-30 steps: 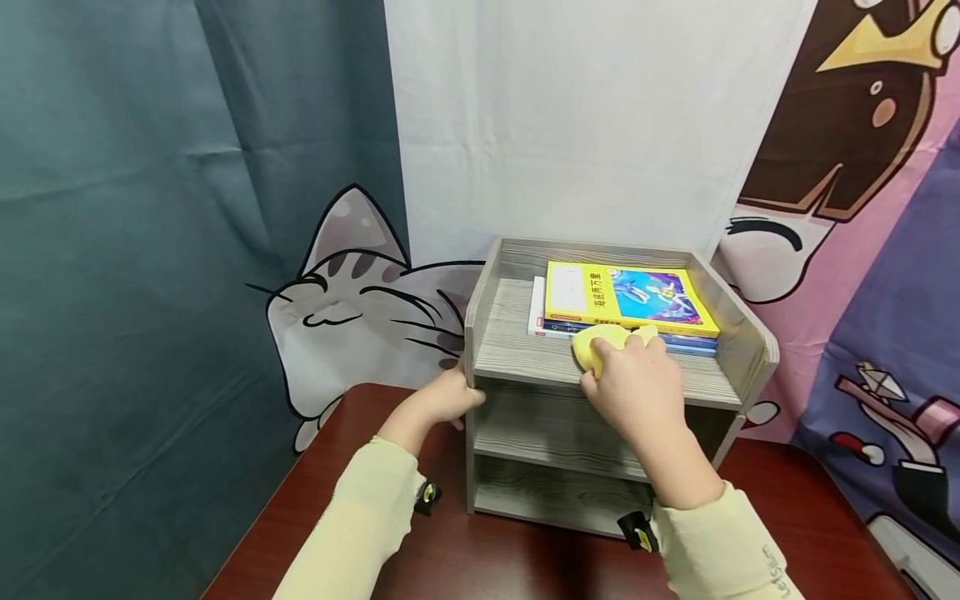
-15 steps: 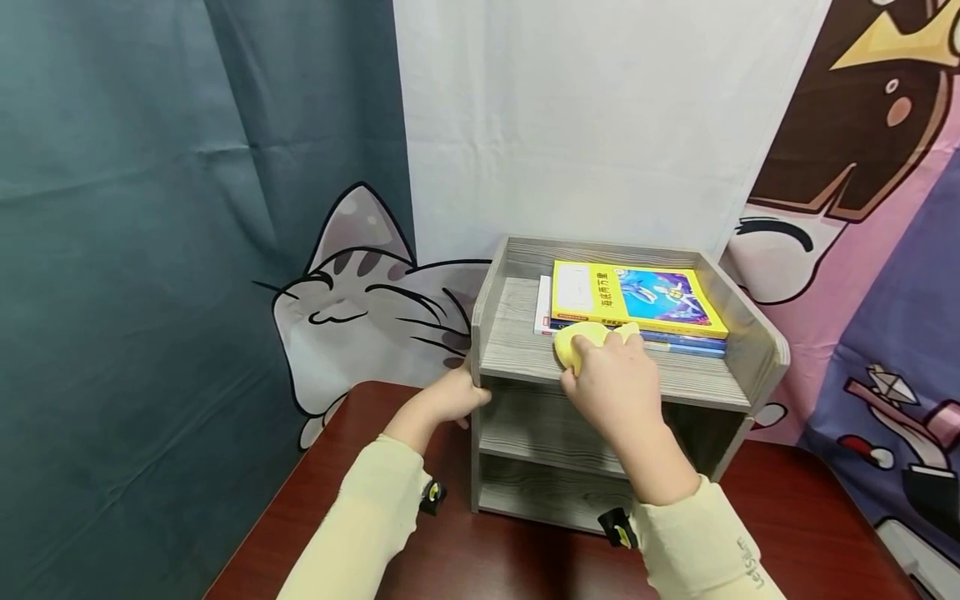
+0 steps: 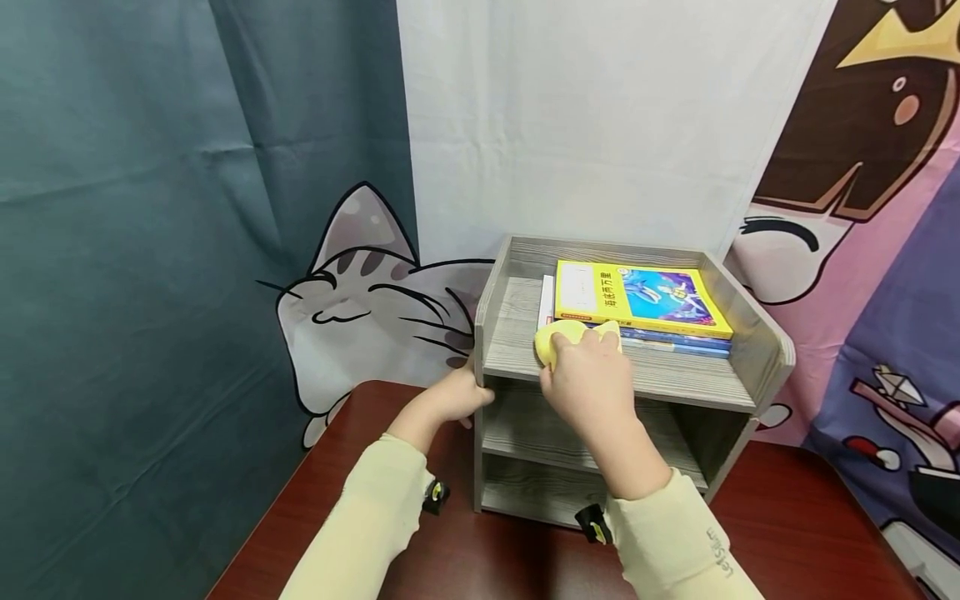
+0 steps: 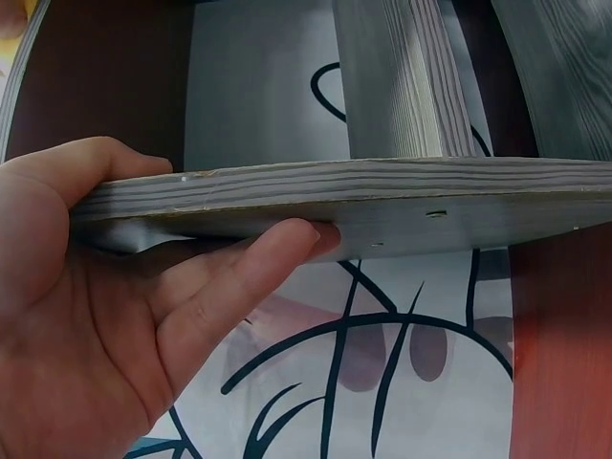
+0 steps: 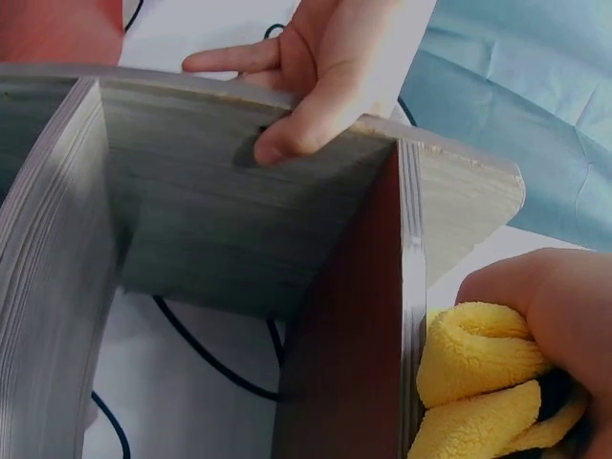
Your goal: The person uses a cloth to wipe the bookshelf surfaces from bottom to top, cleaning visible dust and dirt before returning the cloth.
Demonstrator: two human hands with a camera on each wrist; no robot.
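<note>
A white curtain [image 3: 600, 125] hung behind a dark red tabletop [image 3: 465, 567], and on that stood a grey wood-grain shelf unit [image 3: 690, 375], at about four o'clock from the middle of the head view. On its top board, near the front edge, was a folded yellow cloth [image 5: 483, 373]; a yellow book [image 3: 645, 296] on a small stack lay towards two o'clock from it. The cloth's fuzzy pile looked thick and soft, so it would likely handle as light, limp and hard to harm, squashing under pressure and dragging slightly on the grain rather than sliding freely. The best hold seemed to be from above over the bunched middle, with the fold kept together so that no loose layer trailed. The unit looked stiff but perhaps light enough to shift on the glossy tabletop, and its left upright offered a sound place to brace. The right hand [image 3: 588, 375] was bent over the cloth, fingers curled into it, its forearm reaching in from five o'clock; whether the cloth touched the books, I could not tell. The left hand [image 3: 452, 396], at eight o'clock from the cloth, gripped that upright, thumb on the inner face and fingers along the outer, its forearm running down towards seven o'clock.
</note>
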